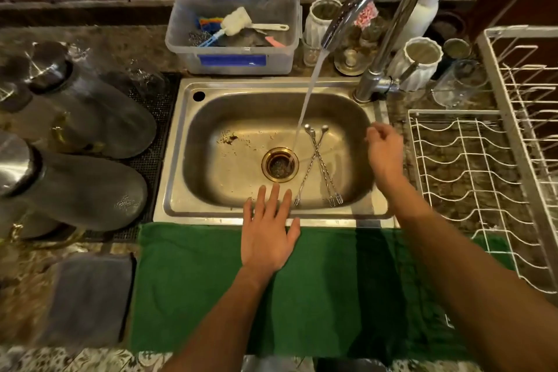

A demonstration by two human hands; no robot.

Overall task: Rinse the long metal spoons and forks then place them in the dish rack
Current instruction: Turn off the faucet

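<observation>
Long twisted-handle metal spoons and forks [317,160] lie crossed on the bottom of the steel sink [211,178], right of the drain [280,164], spoon bowls toward the back, fork tines toward the front. Water runs from the faucet [389,9] into the drain area. My left hand [268,229] hovers flat with fingers spread over the sink's front rim, just left of the fork tines, holding nothing. My right hand [385,151] hangs over the sink's right side with loosely curled fingers, empty. The white wire dish rack [471,178] stands to the right of the sink.
A green towel [317,290] lies along the counter front. Dark jars [75,118] lie on a mat at left. A clear tub of brushes [235,30], white ribbed cups [416,60], a glass [459,84] and a soap pump bottle [428,3] stand behind the sink.
</observation>
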